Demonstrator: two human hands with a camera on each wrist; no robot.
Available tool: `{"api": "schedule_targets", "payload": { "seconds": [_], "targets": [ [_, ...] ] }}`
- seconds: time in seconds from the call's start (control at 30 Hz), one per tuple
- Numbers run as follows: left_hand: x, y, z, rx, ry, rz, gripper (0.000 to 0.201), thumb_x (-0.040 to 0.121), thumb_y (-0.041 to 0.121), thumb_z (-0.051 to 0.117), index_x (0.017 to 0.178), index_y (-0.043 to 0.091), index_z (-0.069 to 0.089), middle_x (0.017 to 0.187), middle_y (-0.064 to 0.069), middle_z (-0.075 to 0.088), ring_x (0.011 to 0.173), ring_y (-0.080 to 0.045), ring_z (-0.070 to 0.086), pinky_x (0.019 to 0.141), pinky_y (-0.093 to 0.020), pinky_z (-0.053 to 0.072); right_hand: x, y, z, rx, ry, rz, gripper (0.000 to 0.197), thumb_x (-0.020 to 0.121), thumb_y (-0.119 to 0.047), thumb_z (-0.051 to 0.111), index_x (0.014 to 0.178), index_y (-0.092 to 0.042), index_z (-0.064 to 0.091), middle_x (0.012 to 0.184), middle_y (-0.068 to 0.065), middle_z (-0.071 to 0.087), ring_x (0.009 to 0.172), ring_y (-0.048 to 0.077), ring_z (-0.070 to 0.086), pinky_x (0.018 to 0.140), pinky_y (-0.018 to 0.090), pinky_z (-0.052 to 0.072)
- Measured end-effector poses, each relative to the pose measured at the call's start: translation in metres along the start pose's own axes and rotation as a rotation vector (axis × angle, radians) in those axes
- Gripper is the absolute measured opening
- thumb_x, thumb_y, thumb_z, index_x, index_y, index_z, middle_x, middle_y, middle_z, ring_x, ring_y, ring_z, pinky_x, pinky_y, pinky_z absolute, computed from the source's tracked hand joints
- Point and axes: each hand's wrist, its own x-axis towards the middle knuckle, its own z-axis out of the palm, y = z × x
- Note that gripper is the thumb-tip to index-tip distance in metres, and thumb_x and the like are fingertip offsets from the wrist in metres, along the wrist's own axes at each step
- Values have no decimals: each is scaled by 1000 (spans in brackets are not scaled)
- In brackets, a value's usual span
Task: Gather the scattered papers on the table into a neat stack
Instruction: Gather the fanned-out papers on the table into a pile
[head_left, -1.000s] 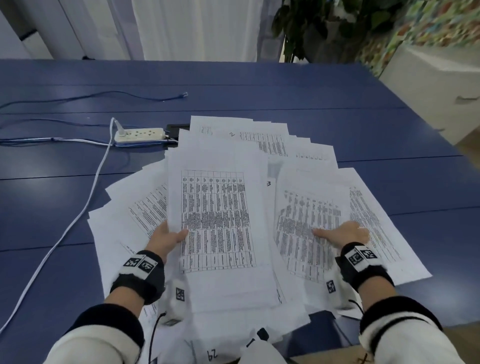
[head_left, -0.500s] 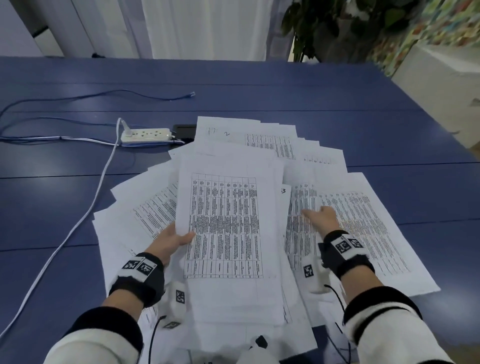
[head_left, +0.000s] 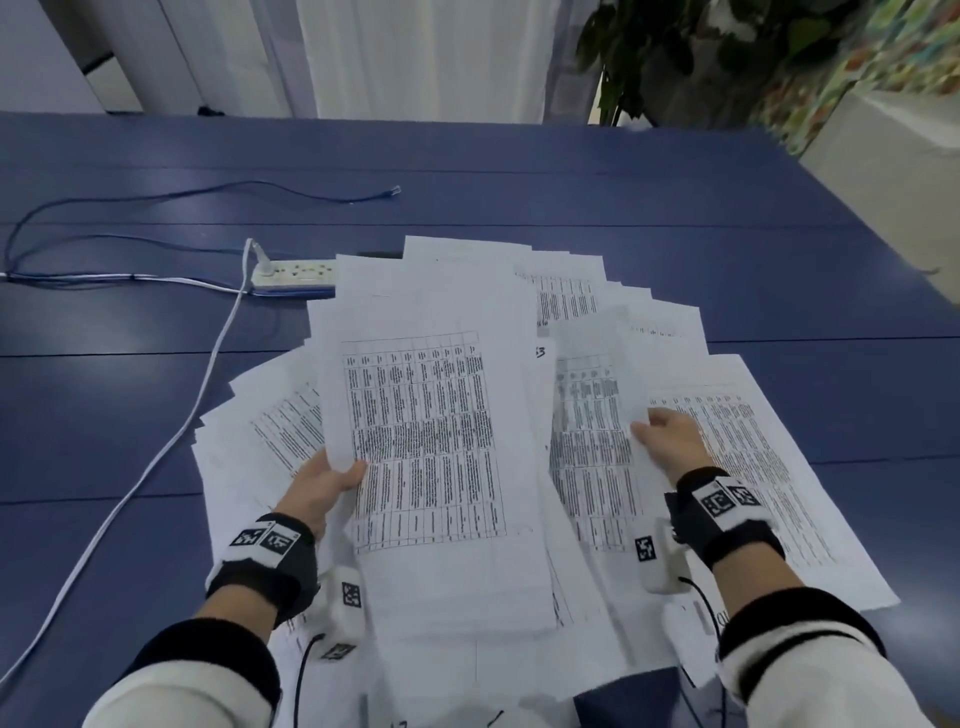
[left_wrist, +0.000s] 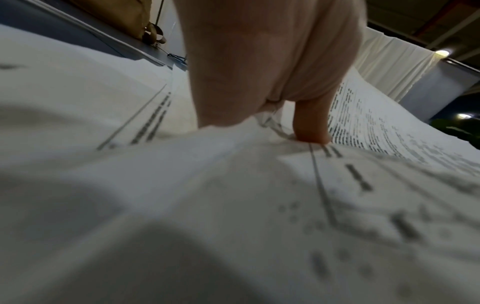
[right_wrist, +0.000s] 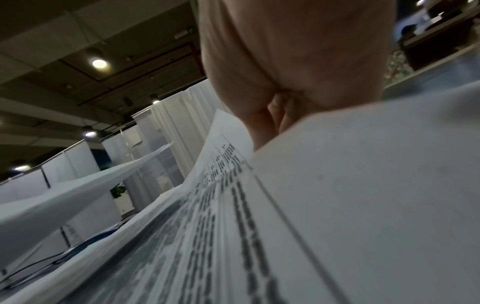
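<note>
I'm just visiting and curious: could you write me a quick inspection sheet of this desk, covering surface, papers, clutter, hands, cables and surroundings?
Surface: blue table, bare at the far end.
Job's things: papers printed with tables, fanned out and overlapping, not yet stacked; one bundle lifted at the centre.
Clutter: nothing seen apart from the cables.
Hands: left hand grips the bundle's left edge, thumb on top; right hand pinches the edge of a sheet to the right.
Cables: white power strip with a white cord plugged in; thin blue cable behind.
Surroundings: white curtain, plant, patterned wall at right.

place: partitioned hall | white partitions (right_wrist: 64, 162) (curtained), ceiling lights (right_wrist: 99, 63)
</note>
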Motion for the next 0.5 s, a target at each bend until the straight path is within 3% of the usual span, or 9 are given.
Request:
{"api": "schedule_targets", "payload": {
  "seconds": [0.07, 0.13, 0.27, 0.33, 0.43, 0.5],
  "targets": [
    [0, 0, 4, -16, -28, 0, 50, 88, 5, 58, 136, 5, 41, 128, -14, 55, 121, -31, 49, 108, -47, 33, -1, -4, 10, -20, -39, -7, 25, 91, -3, 51, 113, 3, 62, 89, 7, 62, 88, 22, 55, 75, 28, 45],
    [2, -2, 7, -18, -37, 2, 48, 87, 7, 59, 132, 5, 44, 126, -16, 56, 120, -34, 50, 108, -51, 34, -2, -6, 21, -47, -86, -2, 26, 92, -3, 48, 114, 7, 60, 87, 5, 59, 91, 21, 53, 83, 32, 46],
    [3, -4, 2, -63, -3, 3, 43, 89, 6, 57, 130, 2, 46, 124, -19, 58, 120, -37, 51, 108, -53, 33, 1, -16, 39, -27, -115, -9, 39, 96, -8, 44, 132, 8, 45, 128, 11, 52, 121, 25, 47, 103, 33, 34],
    [4, -4, -3, -112, 28, -1, 39, 90, 3, 54, 129, 2, 48, 124, -19, 59, 120, -35, 51, 109, -52, 31, 3, -26, 45, -5, -106, -25, 39, 98, -13, 44, 132, 6, 46, 137, 16, 48, 129, 29, 43, 106, 32, 32],
    [7, -7, -8, -157, 84, 9, 38, 91, 3, 54, 129, 3, 49, 128, -17, 58, 124, -33, 49, 112, -51, 28, 10, -44, 60, -13, -138, -78, 40, 95, -27, 50, 117, 5, 59, 115, 18, 61, 111, 28, 55, 96, 33, 39],
    [10, -8, -8, -164, 112, -3, 40, 91, 3, 54, 130, 2, 47, 130, -18, 55, 125, -33, 47, 112, -51, 29, 15, -59, 73, -65, -143, -114, 33, 89, -36, 58, 79, -5, 64, 75, 10, 54, 72, 22, 52, 69, 29, 40]
  ]
}}
